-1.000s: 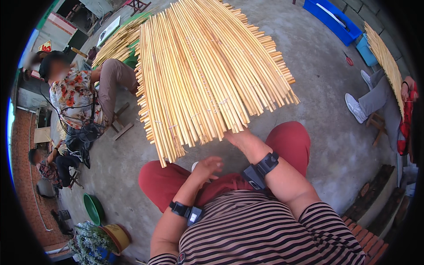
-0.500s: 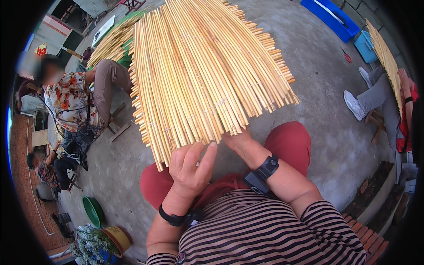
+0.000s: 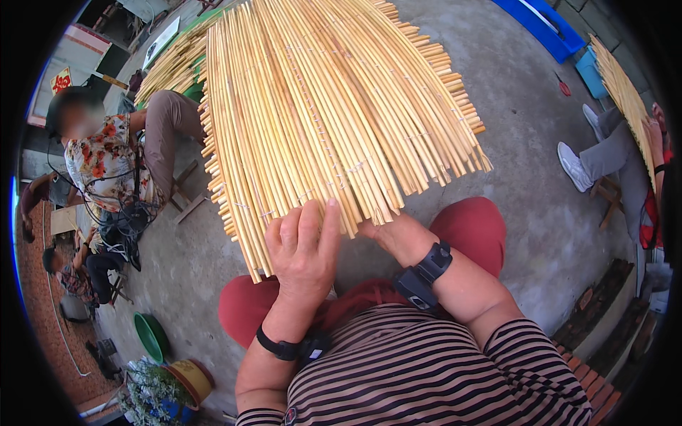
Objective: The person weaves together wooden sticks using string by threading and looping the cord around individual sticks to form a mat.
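Note:
A mat of pale yellow reed stalks (image 3: 334, 106), bound by rows of thin stitching, slopes away in front of my knees. Its long stalks lie over a layer of others whose ends stick out at both sides. My left hand (image 3: 304, 245) grips the near edge, fingers on top of the stalks and the thumb out of sight. To its right, my right hand (image 3: 391, 231) reaches beneath the same edge, its fingers hidden by the mat. Both wrists wear black bands.
On the left a person in a flowered shirt (image 3: 106, 163) sits near more loose stalks (image 3: 170, 71). At right, another person holds a reed panel (image 3: 625, 106). A blue tub (image 3: 543, 32), red-handled scissors (image 3: 563, 86), a green basin (image 3: 151, 337) and a potted plant (image 3: 188, 383) stand around.
My left hand has moved up and farther onto the mat, its fingers now lying over the stalks. The mat has shifted slightly toward me. My right hand stays under the edge.

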`<action>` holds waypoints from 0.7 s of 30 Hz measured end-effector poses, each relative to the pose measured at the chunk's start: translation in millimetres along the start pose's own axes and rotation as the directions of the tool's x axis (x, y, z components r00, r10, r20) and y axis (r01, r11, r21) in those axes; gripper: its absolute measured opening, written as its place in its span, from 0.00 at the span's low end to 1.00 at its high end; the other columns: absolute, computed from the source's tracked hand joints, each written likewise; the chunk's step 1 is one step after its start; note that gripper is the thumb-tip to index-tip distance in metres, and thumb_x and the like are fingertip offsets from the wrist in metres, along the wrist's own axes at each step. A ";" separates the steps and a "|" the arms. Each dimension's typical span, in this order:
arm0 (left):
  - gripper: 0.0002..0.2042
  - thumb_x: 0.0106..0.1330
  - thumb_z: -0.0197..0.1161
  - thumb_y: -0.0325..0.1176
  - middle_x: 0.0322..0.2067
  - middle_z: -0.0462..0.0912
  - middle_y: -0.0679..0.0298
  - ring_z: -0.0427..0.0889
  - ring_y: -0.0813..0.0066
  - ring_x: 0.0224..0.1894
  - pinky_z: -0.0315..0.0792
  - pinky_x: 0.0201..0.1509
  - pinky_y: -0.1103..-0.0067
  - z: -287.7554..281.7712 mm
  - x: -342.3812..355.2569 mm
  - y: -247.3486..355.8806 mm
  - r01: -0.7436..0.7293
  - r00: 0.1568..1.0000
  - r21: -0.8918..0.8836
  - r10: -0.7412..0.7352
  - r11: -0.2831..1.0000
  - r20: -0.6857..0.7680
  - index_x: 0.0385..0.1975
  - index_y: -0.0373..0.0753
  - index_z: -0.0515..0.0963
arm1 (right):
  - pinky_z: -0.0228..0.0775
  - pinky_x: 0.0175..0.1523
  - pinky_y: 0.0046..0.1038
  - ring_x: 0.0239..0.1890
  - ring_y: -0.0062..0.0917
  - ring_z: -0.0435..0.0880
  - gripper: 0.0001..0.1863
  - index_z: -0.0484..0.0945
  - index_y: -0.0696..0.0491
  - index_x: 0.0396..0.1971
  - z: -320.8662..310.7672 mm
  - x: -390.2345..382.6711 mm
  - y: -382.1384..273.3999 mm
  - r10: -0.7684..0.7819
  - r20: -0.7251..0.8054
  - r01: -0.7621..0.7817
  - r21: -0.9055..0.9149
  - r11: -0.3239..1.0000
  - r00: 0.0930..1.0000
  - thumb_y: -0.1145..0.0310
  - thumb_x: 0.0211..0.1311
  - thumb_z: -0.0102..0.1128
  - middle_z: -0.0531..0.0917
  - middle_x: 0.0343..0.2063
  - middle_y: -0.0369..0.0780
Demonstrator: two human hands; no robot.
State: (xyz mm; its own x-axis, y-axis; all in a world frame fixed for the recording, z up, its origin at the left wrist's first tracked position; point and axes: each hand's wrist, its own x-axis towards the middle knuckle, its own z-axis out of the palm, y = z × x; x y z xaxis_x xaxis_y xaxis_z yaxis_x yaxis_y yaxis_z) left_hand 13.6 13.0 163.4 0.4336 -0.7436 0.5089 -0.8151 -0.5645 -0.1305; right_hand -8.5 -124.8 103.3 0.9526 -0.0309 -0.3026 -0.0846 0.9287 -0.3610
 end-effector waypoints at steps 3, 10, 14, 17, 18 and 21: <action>0.18 0.52 0.62 0.27 0.50 0.75 0.59 0.74 0.63 0.51 0.66 0.54 0.64 9.0 -4.8 -0.2 0.035 0.999 -0.032 -0.036 0.999 -0.019 0.46 0.38 0.76 | 0.71 0.53 0.31 0.47 0.35 0.79 0.17 0.73 0.54 0.51 -16.6 -32.6 -16.7 -0.088 0.027 0.079 -0.738 0.670 0.996 0.65 0.64 0.52 0.79 0.46 0.45; 0.16 0.55 0.58 0.26 0.51 0.76 0.60 0.72 0.63 0.55 0.61 0.61 0.57 11.8 -6.1 -0.7 0.014 1.000 -0.018 -0.014 1.000 0.018 0.45 0.36 0.76 | 0.69 0.50 0.34 0.46 0.42 0.77 0.18 0.72 0.56 0.49 -19.0 -44.2 -21.2 -0.063 0.096 0.109 -0.961 0.255 0.993 0.63 0.64 0.49 0.79 0.42 0.50; 0.14 0.57 0.57 0.27 0.48 0.77 0.57 0.74 0.63 0.50 0.66 0.57 0.61 -8.1 0.0 4.3 -0.043 0.999 -0.110 0.043 0.993 0.001 0.44 0.36 0.77 | 0.68 0.51 0.34 0.48 0.43 0.76 0.18 0.71 0.55 0.51 -28.5 -43.8 -14.0 -0.133 0.171 0.204 -0.933 0.295 0.976 0.63 0.64 0.48 0.77 0.45 0.51; 0.12 0.59 0.59 0.34 0.42 0.78 0.57 0.78 0.67 0.40 0.74 0.45 0.70 -29.2 -28.8 13.7 -0.053 0.980 -0.463 0.135 0.885 0.145 0.41 0.36 0.77 | 0.67 0.54 0.34 0.50 0.43 0.75 0.18 0.70 0.55 0.52 -16.5 -38.8 -21.3 -0.268 0.416 0.451 -0.889 0.080 0.869 0.64 0.65 0.48 0.76 0.47 0.51; 0.14 0.60 0.60 0.37 0.39 0.79 0.57 0.78 0.69 0.35 0.76 0.38 0.75 -31.8 -37.9 15.6 0.071 0.920 -0.678 0.214 0.732 0.328 0.41 0.36 0.76 | 0.67 0.55 0.35 0.52 0.43 0.74 0.19 0.70 0.55 0.53 -11.3 -36.3 -25.2 -0.266 0.598 0.554 -0.801 -0.228 0.756 0.64 0.65 0.48 0.75 0.49 0.50; 0.24 0.60 0.62 0.50 0.36 0.78 0.58 0.77 0.73 0.30 0.74 0.29 0.78 5.9 -63.9 10.4 0.835 0.509 -0.460 0.109 -0.301 0.854 0.44 0.35 0.73 | 0.67 0.52 0.34 0.49 0.41 0.75 0.18 0.70 0.55 0.52 -7.4 -34.0 -21.7 -0.267 0.578 0.577 -0.812 -0.089 0.772 0.64 0.65 0.47 0.76 0.47 0.49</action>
State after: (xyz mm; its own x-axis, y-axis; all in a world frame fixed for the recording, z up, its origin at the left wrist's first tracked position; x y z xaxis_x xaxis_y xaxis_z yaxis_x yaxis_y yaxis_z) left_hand -20.3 52.5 124.5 0.4603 -0.7456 -0.4818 0.4313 -0.2866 0.8555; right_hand -41.2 -146.6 114.9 0.9263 -0.0581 0.3723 0.3200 -0.4002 -0.8587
